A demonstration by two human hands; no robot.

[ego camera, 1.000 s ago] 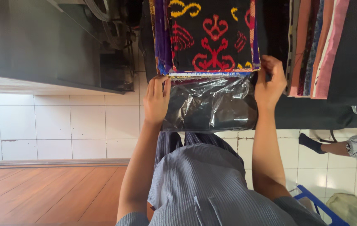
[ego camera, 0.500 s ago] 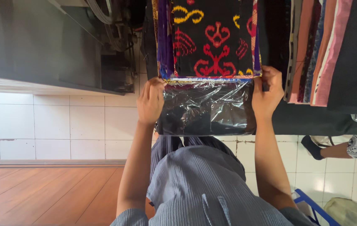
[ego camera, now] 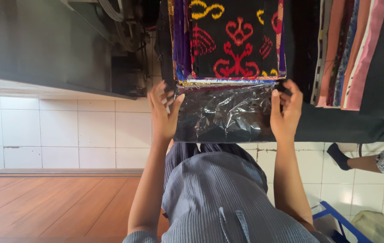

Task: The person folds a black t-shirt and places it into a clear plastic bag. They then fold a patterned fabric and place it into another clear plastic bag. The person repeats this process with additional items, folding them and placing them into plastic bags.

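Note:
A folded black cloth (ego camera: 237, 42) with red and yellow patterns lies half inside a clear plastic bag (ego camera: 225, 114) on a dark surface. My left hand (ego camera: 164, 112) pinches the bag's left edge near its mouth. My right hand (ego camera: 286, 110) grips the bag's right edge. The empty, crinkled part of the bag stretches between both hands and shines. Purple and yellow layers (ego camera: 180, 45) of folded cloth show along the cloth's left side.
A stack of folded fabrics (ego camera: 349, 54) in pink, brown and blue stands to the right. Another person's socked foot (ego camera: 338, 155) rests on white floor tiles (ego camera: 66, 130). A wooden floor (ego camera: 52, 204) lies lower left; a blue frame (ego camera: 336, 220) lower right.
Both hands have shifted upward along the bag's sides toward the cloth, and the plastic bag is pulled flatter and wider between them.

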